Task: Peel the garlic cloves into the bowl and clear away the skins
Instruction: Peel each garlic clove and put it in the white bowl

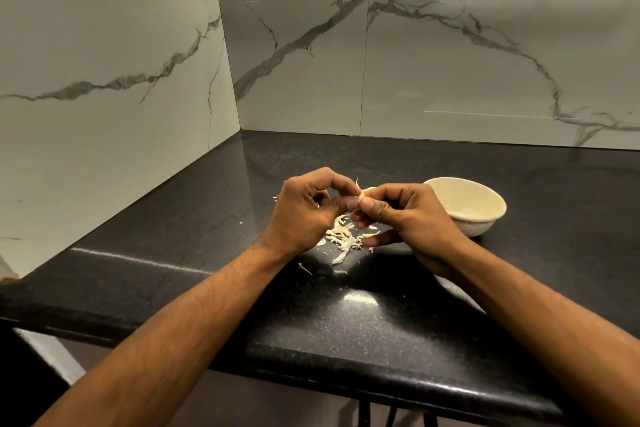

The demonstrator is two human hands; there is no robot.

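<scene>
- While both hands meet above the black speckled stone counter (207, 218), the left hand (304, 215) and right hand (405, 215) pinch 1 small pale garlic clove (364, 193).
- Papery white skins (343, 236) lie beneath them; the round cream bowl (465, 206) sits just right.

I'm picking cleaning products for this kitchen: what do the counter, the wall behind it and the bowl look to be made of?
Counter: likely polished black granite, going by the fine speckle and sharp glare. Wall: glossy marble-look tile or slab, white with grey veins and a visible vertical joint. Bowl: smooth cream ceramic or melamine; the view cannot settle which.
</scene>
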